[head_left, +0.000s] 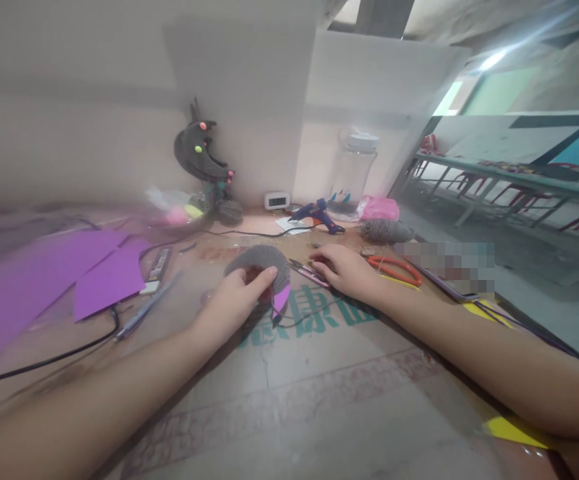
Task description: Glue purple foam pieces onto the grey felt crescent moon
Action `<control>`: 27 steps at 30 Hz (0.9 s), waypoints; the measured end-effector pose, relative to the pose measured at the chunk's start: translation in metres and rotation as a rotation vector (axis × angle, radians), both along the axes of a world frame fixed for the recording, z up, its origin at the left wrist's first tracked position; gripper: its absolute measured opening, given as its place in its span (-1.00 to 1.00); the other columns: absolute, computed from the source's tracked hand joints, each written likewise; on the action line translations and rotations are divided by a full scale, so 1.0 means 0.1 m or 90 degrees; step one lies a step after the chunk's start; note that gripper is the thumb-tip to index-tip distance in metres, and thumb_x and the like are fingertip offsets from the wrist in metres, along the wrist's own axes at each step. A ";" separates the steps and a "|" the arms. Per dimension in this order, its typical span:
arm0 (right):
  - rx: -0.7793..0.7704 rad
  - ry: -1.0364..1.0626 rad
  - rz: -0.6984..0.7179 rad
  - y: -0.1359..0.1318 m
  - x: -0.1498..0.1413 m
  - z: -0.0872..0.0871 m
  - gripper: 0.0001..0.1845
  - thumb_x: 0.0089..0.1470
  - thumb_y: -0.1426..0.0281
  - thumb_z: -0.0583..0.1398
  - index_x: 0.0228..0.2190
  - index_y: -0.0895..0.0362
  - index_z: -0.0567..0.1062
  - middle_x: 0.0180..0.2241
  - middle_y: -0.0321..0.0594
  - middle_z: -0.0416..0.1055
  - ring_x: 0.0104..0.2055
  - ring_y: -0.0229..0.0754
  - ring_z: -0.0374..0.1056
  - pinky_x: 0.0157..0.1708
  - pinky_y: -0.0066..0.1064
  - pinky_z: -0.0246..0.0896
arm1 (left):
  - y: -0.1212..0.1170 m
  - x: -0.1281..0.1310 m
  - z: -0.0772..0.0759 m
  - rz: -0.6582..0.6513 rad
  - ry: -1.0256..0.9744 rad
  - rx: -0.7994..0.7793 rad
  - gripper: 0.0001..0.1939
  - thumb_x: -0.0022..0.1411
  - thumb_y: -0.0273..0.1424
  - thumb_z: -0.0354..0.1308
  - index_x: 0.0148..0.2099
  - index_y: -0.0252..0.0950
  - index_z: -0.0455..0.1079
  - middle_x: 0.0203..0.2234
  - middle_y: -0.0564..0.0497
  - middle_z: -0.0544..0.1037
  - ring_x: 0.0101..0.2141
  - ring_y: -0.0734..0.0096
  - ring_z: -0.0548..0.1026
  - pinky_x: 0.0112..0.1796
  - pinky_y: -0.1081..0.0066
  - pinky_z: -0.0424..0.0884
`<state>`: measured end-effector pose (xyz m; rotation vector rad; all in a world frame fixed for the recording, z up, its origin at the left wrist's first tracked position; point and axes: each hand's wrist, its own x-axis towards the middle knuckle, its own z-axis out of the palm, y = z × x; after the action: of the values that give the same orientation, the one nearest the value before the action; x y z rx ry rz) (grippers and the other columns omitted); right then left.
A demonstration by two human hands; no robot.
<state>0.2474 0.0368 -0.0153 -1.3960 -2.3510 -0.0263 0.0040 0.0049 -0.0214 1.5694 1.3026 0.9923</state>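
My left hand (pixel 242 293) is closed on a crescent-shaped piece wrapped in grey yarn (pixel 264 257), held just over the table. Its lower tip shows bare purple card (pixel 282 300). From that tip a loose grey strand (pixel 302 325) curves right across the tabletop toward my right wrist. To the right, my right hand (pixel 339 270) has its fingers curled on the pink handle of small thread snips (pixel 312 272), whose blades point left toward the crescent. Orange-handled scissors (pixel 399 269) lie beside my right wrist, partly hidden by it.
Purple sheets (pixel 109 280), a pen (pixel 144 310) and a black cable (pixel 84 347) lie left. Behind are a blue glue gun (pixel 316 213), a small digital clock (pixel 276 200), a clear bottle (pixel 354 170), a grey yarn ball (pixel 386 230) and a dark crescent ornament (pixel 194 150).
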 end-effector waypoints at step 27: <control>-0.090 0.160 -0.271 1.34 0.22 0.30 -0.57 0.00 0.45 0.26 -0.05 0.28 0.46 -0.06 0.09 0.52 -0.05 0.02 0.44 -0.05 -0.26 0.30 | 0.04 -0.03 -0.05 -0.010 0.009 -0.022 -0.53 0.16 0.05 0.11 -0.42 -0.28 0.43 -0.50 -0.01 0.58 -0.41 0.24 0.51 -0.33 0.34 0.31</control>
<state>0.2692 0.1711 0.0144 -1.8291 -1.8516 0.1870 0.0011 0.0088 -0.0260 1.5602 1.3095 0.9453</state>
